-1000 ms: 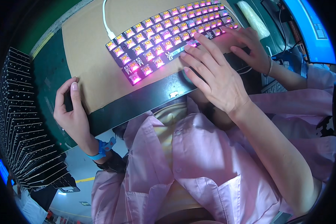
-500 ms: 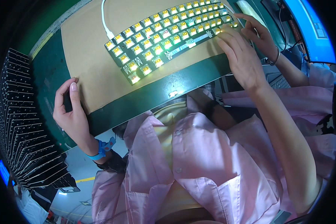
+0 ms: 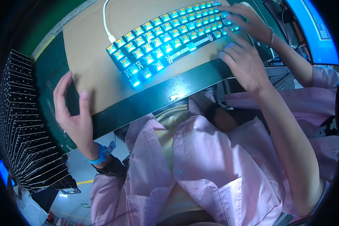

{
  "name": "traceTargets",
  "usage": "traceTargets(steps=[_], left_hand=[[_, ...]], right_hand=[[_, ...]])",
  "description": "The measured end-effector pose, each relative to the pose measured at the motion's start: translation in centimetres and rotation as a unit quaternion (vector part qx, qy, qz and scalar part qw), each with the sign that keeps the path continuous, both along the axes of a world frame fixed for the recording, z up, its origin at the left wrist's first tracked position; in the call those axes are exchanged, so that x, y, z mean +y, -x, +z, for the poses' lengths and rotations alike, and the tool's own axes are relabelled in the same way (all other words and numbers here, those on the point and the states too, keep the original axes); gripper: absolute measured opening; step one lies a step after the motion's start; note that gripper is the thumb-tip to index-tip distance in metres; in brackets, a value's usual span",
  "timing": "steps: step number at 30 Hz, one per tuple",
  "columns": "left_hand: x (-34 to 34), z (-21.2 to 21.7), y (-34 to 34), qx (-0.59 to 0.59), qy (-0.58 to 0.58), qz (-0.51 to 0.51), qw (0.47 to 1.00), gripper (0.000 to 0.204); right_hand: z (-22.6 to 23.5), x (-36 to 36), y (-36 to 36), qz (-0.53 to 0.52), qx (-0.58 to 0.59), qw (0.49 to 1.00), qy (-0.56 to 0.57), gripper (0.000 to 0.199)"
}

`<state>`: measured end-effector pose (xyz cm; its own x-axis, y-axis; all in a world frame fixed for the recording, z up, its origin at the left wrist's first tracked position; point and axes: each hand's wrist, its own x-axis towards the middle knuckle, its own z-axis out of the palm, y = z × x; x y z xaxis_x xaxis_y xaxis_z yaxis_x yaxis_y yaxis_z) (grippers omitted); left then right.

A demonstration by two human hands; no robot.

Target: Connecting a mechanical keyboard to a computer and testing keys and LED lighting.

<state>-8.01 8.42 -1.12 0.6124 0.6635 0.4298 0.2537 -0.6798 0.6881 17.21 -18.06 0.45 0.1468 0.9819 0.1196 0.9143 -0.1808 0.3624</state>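
A keyboard without keycaps [image 3: 165, 43] lies on a brown sheet, its yellow switches lit cyan-blue and a white cable [image 3: 106, 22] plugged into its far edge. My left hand [image 3: 74, 113], a blue band at its wrist, is open at the sheet's left edge, thumb and fingers apart, holding nothing. At the keyboard's near right end, my right hand [image 3: 248, 67] has its index finger stretched toward the last switches and the other fingers loosely bent; nothing is in it. Another person's hand [image 3: 250, 22] reaches over the keyboard's right end from the right.
A long row of black keyboard-sized boards [image 3: 22, 124] stands on edge at the left. The brown sheet [image 3: 84, 49] covers much of the green table [image 3: 150, 96]. A lit screen [image 3: 314, 34] stands at the far right, with a dark keyboard [image 3: 284, 82] below it.
The keyboard's lights went from yellow-white to cyan-blue. My left hand opened wider, and my right hand drew back slightly. The other person's hand moved left over the keyboard's end.
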Motion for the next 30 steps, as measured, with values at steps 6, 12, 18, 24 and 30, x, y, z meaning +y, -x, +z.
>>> traceTargets(steps=[6,12,18,24,30], left_hand=[[-0.7,3.5,-1.7,0.138,-0.115,-0.149,0.972,0.088],[-1.0,3.6,-6.1,0.229,-0.165,-0.259,0.924,0.112],[-1.0,3.6,-8.3,0.252,-0.174,-0.306,0.901,0.111],[-0.8,3.1,-8.5,0.259,-0.112,-0.304,0.910,0.109],[-0.5,2.7,-8.2,0.226,-0.100,-0.309,0.918,0.106]], right_hand=[[0.2,-0.2,0.2,-0.011,0.000,0.999,0.032,0.017],[0.1,-0.3,0.5,-0.035,-0.019,0.998,0.049,0.019],[0.1,-0.3,0.6,-0.040,-0.024,0.997,0.062,0.020],[0.3,0.0,0.5,-0.055,0.008,0.997,0.048,0.018],[0.6,-0.4,-0.8,-0.083,-0.002,0.996,-0.007,0.016]])
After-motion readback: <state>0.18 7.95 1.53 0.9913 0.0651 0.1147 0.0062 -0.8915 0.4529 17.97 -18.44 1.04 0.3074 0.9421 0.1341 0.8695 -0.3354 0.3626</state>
